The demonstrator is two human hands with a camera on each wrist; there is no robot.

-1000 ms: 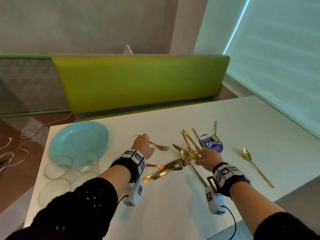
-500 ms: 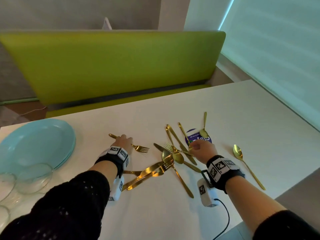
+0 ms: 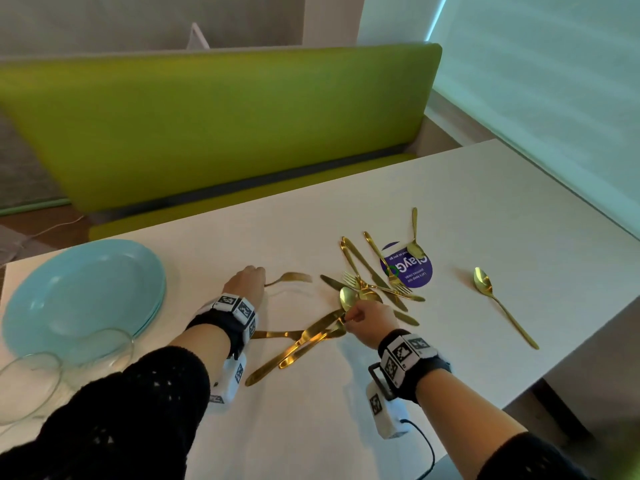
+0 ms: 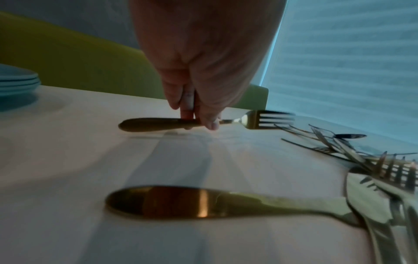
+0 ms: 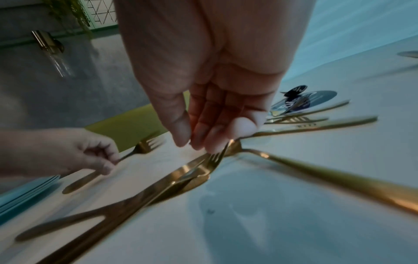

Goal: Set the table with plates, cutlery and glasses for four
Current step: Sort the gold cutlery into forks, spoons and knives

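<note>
My left hand (image 3: pixel 247 280) grips a gold fork (image 3: pixel 292 277) by its handle, on the white table (image 3: pixel 485 209) just right of the stacked light-blue plates (image 3: pixel 83 296). In the left wrist view the fingers (image 4: pixel 210 123) pinch the fork (image 4: pixel 260 119) low over the tabletop. My right hand (image 3: pixel 349 318) pinches the tines of another gold fork (image 5: pixel 212 159) lying among crossed knives (image 3: pixel 298 344). Behind it lies a pile of gold cutlery (image 3: pixel 374 282). Clear glasses (image 3: pixel 104 348) stand near the plates.
A lone gold spoon (image 3: pixel 502 306) lies to the right, near the table's edge. Another spoon (image 3: pixel 415 244) rests on a round purple sticker (image 3: pixel 420 275). A green bench (image 3: pixel 207 126) runs along the table's far side. A loose fork handle (image 4: pixel 181 201) lies under my left wrist.
My right hand has drawn back from the far cutlery pile to the nearer crossed knives and fork. My left hand still holds its fork, whose head now looks blurred.
</note>
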